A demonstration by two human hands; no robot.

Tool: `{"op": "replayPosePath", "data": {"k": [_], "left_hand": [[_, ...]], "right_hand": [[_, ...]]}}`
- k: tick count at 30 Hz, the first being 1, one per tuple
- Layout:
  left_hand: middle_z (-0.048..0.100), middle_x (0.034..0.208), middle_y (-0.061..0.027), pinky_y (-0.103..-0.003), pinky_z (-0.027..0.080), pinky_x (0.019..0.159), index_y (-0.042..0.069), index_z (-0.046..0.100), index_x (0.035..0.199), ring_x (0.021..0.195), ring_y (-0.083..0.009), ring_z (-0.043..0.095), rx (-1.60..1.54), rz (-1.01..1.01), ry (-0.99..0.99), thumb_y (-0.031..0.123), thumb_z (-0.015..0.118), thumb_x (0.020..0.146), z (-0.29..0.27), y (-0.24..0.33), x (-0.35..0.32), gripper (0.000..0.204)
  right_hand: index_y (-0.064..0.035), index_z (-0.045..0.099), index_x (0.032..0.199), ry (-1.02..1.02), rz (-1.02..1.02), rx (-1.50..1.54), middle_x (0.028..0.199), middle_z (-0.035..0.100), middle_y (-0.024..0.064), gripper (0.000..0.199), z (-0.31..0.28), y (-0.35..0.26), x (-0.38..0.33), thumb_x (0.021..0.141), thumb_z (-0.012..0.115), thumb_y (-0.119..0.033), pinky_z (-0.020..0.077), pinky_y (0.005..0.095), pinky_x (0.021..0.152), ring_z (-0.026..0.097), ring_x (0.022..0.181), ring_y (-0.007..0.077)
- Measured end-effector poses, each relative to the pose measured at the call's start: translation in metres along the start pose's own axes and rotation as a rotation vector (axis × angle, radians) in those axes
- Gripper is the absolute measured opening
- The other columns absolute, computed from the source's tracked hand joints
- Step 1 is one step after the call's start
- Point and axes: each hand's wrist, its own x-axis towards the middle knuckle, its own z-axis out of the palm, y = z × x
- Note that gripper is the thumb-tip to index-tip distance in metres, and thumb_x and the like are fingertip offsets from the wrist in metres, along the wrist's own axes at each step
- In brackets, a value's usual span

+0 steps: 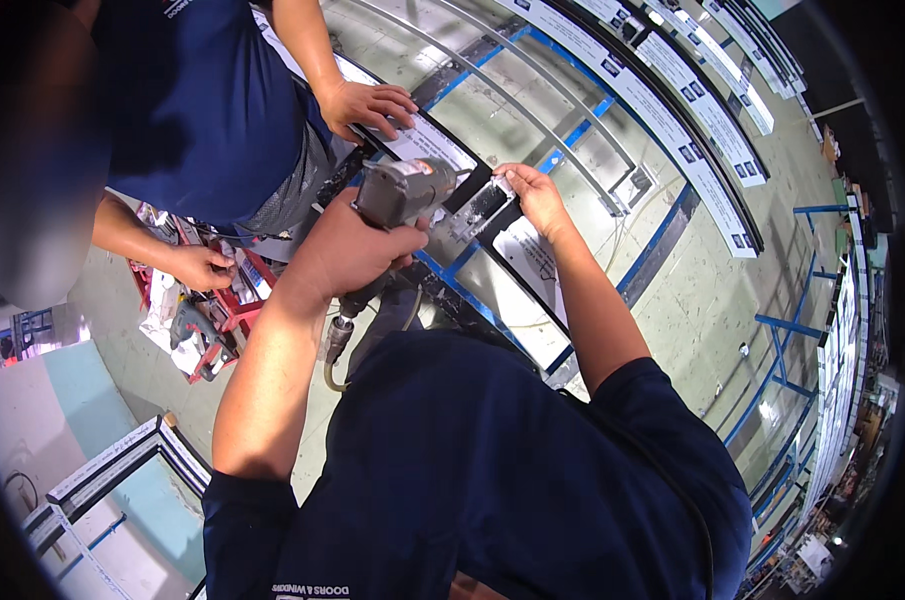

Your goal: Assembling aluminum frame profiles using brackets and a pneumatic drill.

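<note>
Workshop floor of pale concrete, seen from above, with a blue steel-framed bench [582,128] carrying long dark window or door frame sections wrapped in white protective film. Item one: grey pneumatic driver with a pistol grip and an air hose [329,372] trailing from its base, held in the left hand [347,245], whose fingers are wrapped tight round the grip; the tool's nose points right, toward the fitting, which suggests it is lined up to drive a fastener there. Item two: small silver rectangular metal plate [484,203] lying against the dark frame corner [477,232], just ahead of the tool's nose. Item three: right hand [535,195], fingers curled and pressing on the far end of the plate, apparently to keep it from shifting under the tool. Item four: a co-worker in a dark blue shirt at upper left, one hand [367,105] laid flat on the white-filmed frame, seemingly steadying it, the other hand [200,266] lowered by a red tool cart [234,305] strewn with small items. Item five: further filmed frame lengths [692,100] stacked along the bench's far side, and more frames [112,465] stood at lower left.
</note>
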Motion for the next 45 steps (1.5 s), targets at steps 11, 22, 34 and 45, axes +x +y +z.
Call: {"op": "replayPosePath", "data": {"k": [11, 22, 34, 45], "left_hand": [[0.076, 0.125, -0.0173, -0.035, 0.056, 0.104, -0.006, 0.063, 0.143, 0.119, -0.0211, 0.073, 0.376, 0.075, 0.153, 0.016, 0.094, 0.08, 0.004, -0.054, -0.078, 0.073], [0.076, 0.13, -0.0165, -0.033, 0.054, 0.107, -0.003, 0.063, 0.146, 0.12, -0.0203, 0.073, 0.165, 0.106, 0.075, 0.005, 0.085, 0.078, 0.007, -0.105, -0.11, 0.071], [0.077, 0.127, -0.0151, -0.032, 0.054, 0.106, -0.002, 0.065, 0.143, 0.117, -0.02, 0.074, 0.147, 0.161, 0.026, 0.003, 0.084, 0.081, -0.002, -0.1, -0.111, 0.065], [0.076, 0.121, -0.0203, -0.042, 0.056, 0.101, 0.003, 0.066, 0.142, 0.113, -0.0371, 0.074, 0.272, 0.254, 0.034, 0.018, 0.086, 0.078, 0.007, -0.113, -0.105, 0.068]], "right_hand": [[-0.0121, 0.086, 0.113, 0.157, -0.374, -0.342, 0.127, 0.076, 0.0106, 0.025, 0.025, -0.035, -0.023, 0.088, 0.089, -0.015, 0.0517, 0.0394, 0.111, 0.067, 0.128, 0.0294], [-0.0061, 0.081, 0.11, 0.273, -0.531, -0.424, 0.113, 0.079, 0.0117, 0.014, 0.045, -0.051, -0.027, 0.103, 0.07, -0.01, 0.0542, 0.0406, 0.104, 0.072, 0.112, 0.0319], [-0.0069, 0.074, 0.122, 0.415, -0.102, 0.023, 0.089, 0.061, -0.0006, 0.027, -0.009, -0.035, -0.024, 0.115, 0.056, -0.027, 0.0518, 0.028, 0.078, 0.056, 0.079, 0.0111], [0.0007, 0.074, 0.116, 0.439, -0.267, -0.538, 0.109, 0.078, 0.0157, 0.026, -0.007, -0.015, -0.077, 0.114, 0.059, -0.021, 0.0561, 0.0374, 0.091, 0.072, 0.098, 0.0249]]}}
